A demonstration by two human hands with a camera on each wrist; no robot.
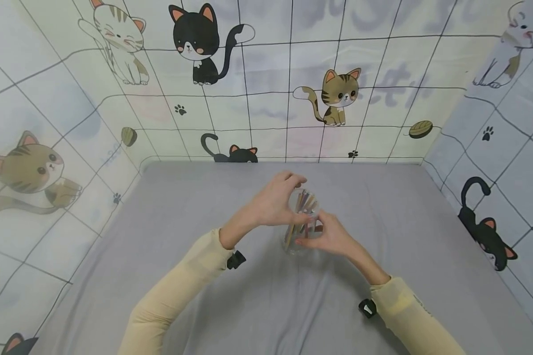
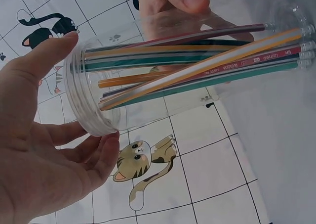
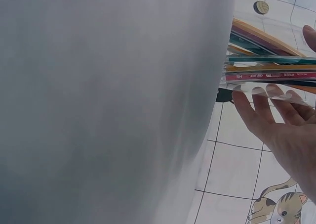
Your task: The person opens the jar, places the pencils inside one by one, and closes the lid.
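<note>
A clear cylindrical jar point(image 1: 296, 249) stands on the grey cloth, with several pencils point(image 2: 197, 66) inside in orange, green, red and dark colours. My left hand point(image 1: 275, 201) is at the jar's top, its thumb and fingertips on opposite sides of the ribbed clear rim point(image 2: 81, 90). Lower down, my right hand point(image 1: 333, 235) grips the jar's body, thumb at the near side and fingers around the right. In the right wrist view, the fingers point(image 3: 264, 105) of that hand lie along the jar wall beside the pencils.
A grey cloth point(image 1: 195, 202) covers the table. Pale fabric walls point(image 1: 266, 113) with grid lines and printed cats enclose its back and sides. Small black devices hang at both wrists, one by the left sleeve point(image 1: 177, 281) and one by the right sleeve point(image 1: 413, 315).
</note>
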